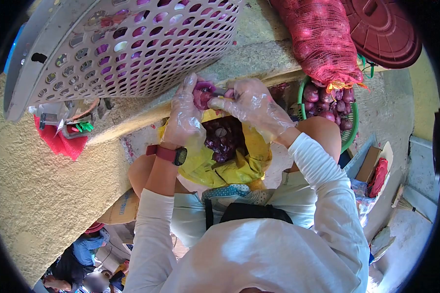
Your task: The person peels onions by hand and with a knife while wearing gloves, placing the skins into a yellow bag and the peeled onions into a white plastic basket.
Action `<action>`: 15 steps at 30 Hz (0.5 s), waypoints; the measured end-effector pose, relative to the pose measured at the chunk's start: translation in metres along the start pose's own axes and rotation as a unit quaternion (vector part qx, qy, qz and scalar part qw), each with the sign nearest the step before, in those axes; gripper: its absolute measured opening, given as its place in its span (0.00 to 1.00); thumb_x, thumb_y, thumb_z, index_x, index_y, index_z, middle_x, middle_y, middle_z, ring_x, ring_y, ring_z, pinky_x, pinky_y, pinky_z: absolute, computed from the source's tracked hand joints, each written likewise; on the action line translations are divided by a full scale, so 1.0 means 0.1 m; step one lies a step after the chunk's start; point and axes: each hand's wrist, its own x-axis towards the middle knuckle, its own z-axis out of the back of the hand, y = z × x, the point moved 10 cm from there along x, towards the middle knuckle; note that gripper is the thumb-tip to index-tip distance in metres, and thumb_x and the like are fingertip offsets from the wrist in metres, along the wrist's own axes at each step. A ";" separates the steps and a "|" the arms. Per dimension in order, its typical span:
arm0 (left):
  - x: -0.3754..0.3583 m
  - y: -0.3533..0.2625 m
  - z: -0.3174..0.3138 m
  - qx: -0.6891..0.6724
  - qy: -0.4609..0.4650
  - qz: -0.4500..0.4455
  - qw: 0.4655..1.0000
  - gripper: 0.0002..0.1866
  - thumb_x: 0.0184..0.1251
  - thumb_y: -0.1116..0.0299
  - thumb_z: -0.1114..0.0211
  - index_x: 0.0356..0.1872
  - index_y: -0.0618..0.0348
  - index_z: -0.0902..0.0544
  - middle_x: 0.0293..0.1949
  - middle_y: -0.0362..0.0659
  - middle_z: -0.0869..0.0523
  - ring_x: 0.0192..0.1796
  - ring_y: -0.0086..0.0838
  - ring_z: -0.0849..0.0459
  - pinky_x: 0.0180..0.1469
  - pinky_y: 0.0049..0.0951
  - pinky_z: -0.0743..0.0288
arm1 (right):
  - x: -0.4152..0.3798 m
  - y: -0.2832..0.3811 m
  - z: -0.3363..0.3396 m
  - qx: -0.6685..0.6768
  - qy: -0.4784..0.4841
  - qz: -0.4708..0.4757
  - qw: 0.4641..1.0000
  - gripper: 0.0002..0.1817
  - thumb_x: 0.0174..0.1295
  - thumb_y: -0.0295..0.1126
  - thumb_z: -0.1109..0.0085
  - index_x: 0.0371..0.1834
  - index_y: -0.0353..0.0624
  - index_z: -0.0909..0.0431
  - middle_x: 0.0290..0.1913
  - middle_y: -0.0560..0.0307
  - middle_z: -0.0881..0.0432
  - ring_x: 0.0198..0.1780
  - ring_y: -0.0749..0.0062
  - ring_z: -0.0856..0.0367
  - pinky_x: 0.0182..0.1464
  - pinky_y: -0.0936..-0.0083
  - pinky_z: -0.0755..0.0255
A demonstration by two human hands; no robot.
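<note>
My left hand [185,117], in a clear plastic glove, is closed around a red onion [201,97] with purple flesh showing. My right hand [254,105], gloved the same way, grips what looks like a small knife [221,92]; its narrow part meets the onion and my fingers hide the rest. Both hands are above an open yellow sack [195,168] between my knees. Dark purple onion skins [222,141] lie inside that sack.
A grey perforated basket [181,46] of onions stands on the ledge at upper left. A red mesh sack [322,44] of onions leans above a green basket [353,129] holding several red onions. A maroon lid [388,31] lies at upper right. People [83,259] are at lower left.
</note>
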 end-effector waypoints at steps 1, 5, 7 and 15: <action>-0.01 0.01 0.00 0.002 -0.003 0.006 1.000 0.14 0.82 0.56 0.40 0.47 0.57 0.20 0.40 0.45 0.11 0.37 0.30 0.13 0.44 0.34 0.16 | 0.00 -0.01 0.06 0.026 -0.022 -0.007 0.999 0.35 0.58 0.68 0.33 0.29 0.40 0.12 0.26 0.43 0.15 0.31 0.44 0.15 0.38 0.56 0.22; 0.03 0.04 -0.01 0.000 0.016 0.016 1.000 0.14 0.82 0.56 0.39 0.47 0.57 0.19 0.40 0.44 0.11 0.38 0.29 0.13 0.44 0.34 0.16 | 0.00 -0.03 0.09 -0.005 -0.030 -0.027 0.999 0.34 0.57 0.68 0.31 0.29 0.42 0.12 0.25 0.45 0.14 0.30 0.47 0.14 0.38 0.57 0.21; 0.04 0.03 -0.02 0.004 0.028 0.010 1.000 0.14 0.82 0.56 0.40 0.48 0.57 0.19 0.41 0.44 0.11 0.39 0.28 0.13 0.44 0.34 0.16 | 0.00 -0.03 0.10 -0.008 -0.039 -0.019 0.999 0.33 0.57 0.68 0.31 0.27 0.44 0.12 0.25 0.47 0.14 0.30 0.50 0.14 0.37 0.59 0.21; 0.03 0.06 -0.02 0.012 0.031 0.024 0.999 0.14 0.83 0.56 0.42 0.46 0.56 0.19 0.40 0.42 0.12 0.39 0.26 0.15 0.46 0.33 0.15 | 0.02 -0.04 0.06 -0.010 -0.023 -0.036 0.999 0.30 0.58 0.66 0.32 0.29 0.47 0.10 0.26 0.51 0.13 0.29 0.56 0.14 0.37 0.62 0.21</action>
